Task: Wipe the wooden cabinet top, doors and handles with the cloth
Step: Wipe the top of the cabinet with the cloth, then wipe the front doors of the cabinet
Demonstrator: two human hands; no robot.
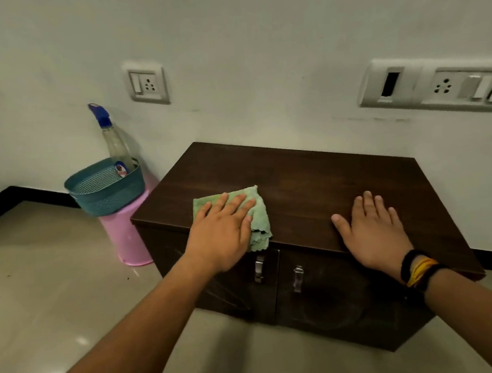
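A low dark wooden cabinet (298,178) stands against the white wall. Its two front doors carry metal handles, the left handle (259,267) and the right handle (297,278). A green cloth (259,215) lies on the top near the front left edge, one corner hanging over the front. My left hand (222,230) presses flat on the cloth, fingers spread. My right hand (372,231) rests flat on the bare top near the front right, fingers apart, holding nothing.
Left of the cabinet a blue basket (103,188) with a spray bottle (114,142) sits on an upturned pink bucket (126,237). Wall sockets (147,84) and a switch panel (439,86) are on the wall. A glossy tiled floor (37,281) lies in front.
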